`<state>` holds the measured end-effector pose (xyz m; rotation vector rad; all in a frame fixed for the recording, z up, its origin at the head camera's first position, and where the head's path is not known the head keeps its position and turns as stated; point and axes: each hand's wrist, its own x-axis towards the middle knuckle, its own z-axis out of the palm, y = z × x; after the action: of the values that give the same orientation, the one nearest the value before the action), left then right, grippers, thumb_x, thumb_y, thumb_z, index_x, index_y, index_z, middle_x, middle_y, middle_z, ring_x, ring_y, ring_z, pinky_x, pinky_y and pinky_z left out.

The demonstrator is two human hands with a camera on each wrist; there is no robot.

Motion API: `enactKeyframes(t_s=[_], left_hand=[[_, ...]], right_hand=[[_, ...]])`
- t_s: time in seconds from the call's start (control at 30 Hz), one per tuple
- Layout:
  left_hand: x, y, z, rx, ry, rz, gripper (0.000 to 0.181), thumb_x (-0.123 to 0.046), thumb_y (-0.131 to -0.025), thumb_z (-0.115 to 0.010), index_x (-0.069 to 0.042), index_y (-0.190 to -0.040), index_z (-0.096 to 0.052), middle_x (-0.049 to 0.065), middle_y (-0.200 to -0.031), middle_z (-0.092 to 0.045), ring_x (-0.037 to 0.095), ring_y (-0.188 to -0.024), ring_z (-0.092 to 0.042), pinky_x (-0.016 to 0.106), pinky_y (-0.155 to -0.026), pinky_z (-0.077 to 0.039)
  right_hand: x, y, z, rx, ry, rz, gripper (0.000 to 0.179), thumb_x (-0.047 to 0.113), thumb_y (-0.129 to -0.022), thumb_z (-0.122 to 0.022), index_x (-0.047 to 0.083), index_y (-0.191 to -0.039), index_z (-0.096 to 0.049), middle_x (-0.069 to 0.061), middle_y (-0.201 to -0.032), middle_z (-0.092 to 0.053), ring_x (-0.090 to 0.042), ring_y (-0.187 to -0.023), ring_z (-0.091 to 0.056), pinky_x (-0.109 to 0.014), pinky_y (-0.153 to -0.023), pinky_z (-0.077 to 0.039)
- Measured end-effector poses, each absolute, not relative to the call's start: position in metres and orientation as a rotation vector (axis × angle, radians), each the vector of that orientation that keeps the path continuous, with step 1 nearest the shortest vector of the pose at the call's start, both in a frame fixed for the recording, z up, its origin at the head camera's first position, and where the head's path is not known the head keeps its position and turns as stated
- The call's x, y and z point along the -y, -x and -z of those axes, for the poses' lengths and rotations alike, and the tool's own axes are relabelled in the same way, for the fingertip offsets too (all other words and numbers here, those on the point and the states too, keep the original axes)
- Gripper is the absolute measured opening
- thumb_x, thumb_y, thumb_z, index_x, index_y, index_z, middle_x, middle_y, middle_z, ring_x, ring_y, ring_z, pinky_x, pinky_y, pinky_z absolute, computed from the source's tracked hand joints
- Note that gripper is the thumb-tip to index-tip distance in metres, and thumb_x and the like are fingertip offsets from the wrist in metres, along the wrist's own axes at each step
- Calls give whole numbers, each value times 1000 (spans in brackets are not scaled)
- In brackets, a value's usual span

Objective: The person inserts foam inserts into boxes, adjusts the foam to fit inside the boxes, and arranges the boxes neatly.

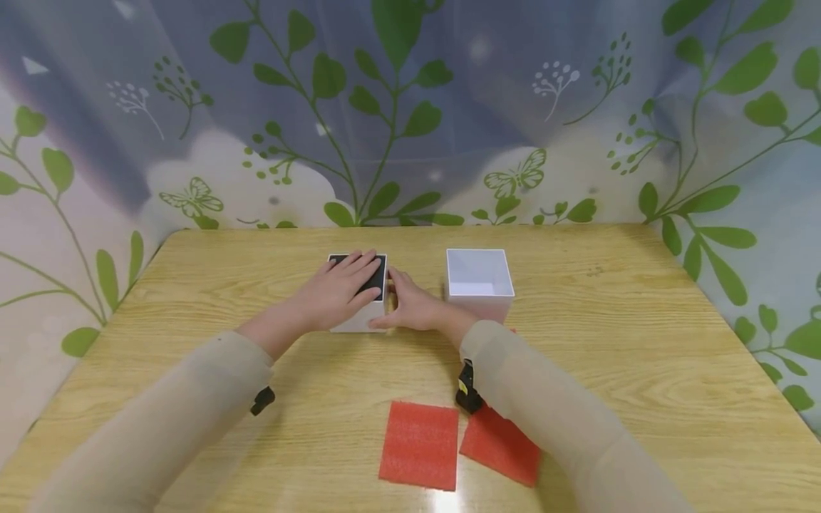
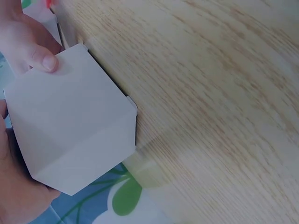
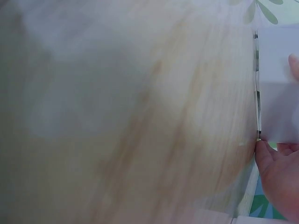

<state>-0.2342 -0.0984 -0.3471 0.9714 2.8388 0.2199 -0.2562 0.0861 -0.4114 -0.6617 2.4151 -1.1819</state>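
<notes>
The left hand [image 1: 336,293] hides part of the white box [image 1: 353,322] from me; my right-wrist view blurs the tabletop [image 3: 140,140].

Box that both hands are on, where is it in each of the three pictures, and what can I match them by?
Head: the box is just left of centre.
Left wrist: the box fills much of the left half.
Right wrist: the box is at the right edge, cut off by the frame.
Shared landmark: the table, right of the box in left wrist, left of it in right wrist.

downward head view, wrist close-ups
</notes>
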Motion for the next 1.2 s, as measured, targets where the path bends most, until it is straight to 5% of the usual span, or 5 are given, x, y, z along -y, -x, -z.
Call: enactKeyframes(t_s=[0.3, 0.63, 1.2], left_hand=[[97, 234, 349, -2887, -938, -229, 60, -41, -101, -33, -7, -148, -21, 9, -154, -12, 28, -140, -10, 56, -107, -14], [98, 230, 327, -3051, -982, -313, 57, -37, -83, -70, 0, -125, -57, 19, -129, -51, 34, -111, -53, 47, -90, -43], [91, 233, 326, -3011, -785, -319, 62, -39, -80, -72, -3, -128, -55, 17, -129, -50, 32, -111, -52, 44, -87, -46]], right_hand=[[-85, 257, 410, -2417, 655, 1186, 106, 30, -79, -76, 8, -149, 0, -15, -147, -18, -25, -133, -29, -35, -107, -25], [-87, 257, 408, -2398, 650, 1222, 103, 29, -78, -77, 10, -149, -4, -14, -144, -20, -24, -131, -30, -37, -106, -26], [-87, 255, 410, -2396, 673, 1223, 102, 30, -77, -77, 10, -148, -6, -13, -141, -24, -24, -131, -32, -36, -105, -28]])
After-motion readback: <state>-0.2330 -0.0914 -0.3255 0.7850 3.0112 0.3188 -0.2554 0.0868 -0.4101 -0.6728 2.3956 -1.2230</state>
